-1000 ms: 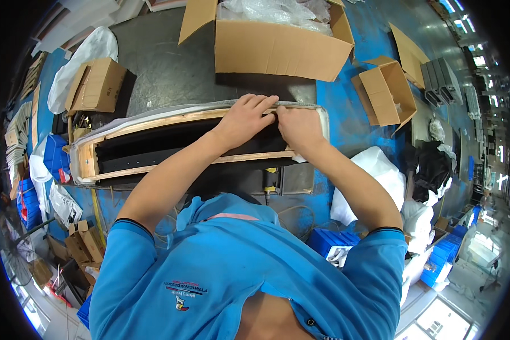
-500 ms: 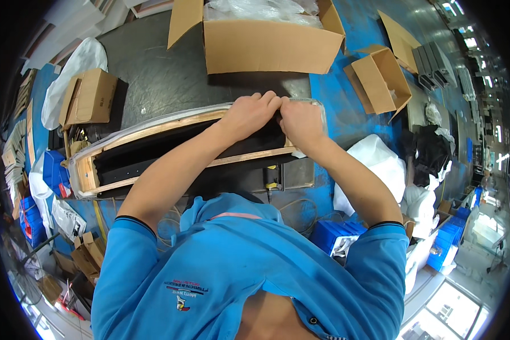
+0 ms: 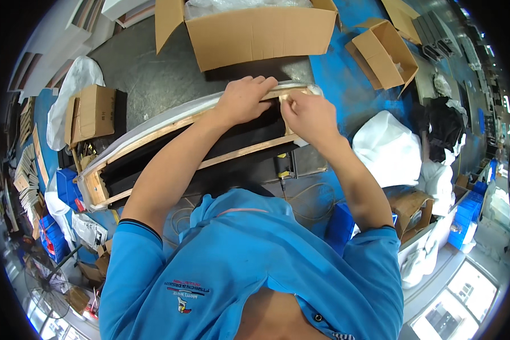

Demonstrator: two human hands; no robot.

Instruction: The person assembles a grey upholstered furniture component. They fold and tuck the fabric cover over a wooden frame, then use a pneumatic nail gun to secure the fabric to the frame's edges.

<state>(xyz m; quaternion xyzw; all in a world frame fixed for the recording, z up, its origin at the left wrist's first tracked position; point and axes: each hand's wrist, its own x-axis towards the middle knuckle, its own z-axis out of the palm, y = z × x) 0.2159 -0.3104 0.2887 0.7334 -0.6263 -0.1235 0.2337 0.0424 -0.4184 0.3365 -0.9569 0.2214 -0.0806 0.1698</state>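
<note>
A long, curved wooden frame [image 3: 249, 152] lies across the table in front of me. Black lining [image 3: 215, 143] covers its inside, and a pale grey-white cover [image 3: 153, 120] wraps its far outer edge. My left hand [image 3: 245, 101] grips the far rail near the right end, fingers bent over it and thumb on the inner side. At the right end piece, my right hand [image 3: 313, 116] is closed with its fingertips curled in; what they pinch is hidden. Close by the near rail is a black and yellow tool [image 3: 283, 164], partly under the frame.
Beyond the frame stands a large open carton [image 3: 260, 39] with clear plastic wrap inside. A smaller open carton [image 3: 382, 54] is at far right, a brown box [image 3: 93, 113] at left. White bags [image 3: 386, 148] and blue bins [image 3: 459, 224] stand to the right.
My hands were together at the far rail. Now they are apart, the right one at the end piece. The view has shifted a little.
</note>
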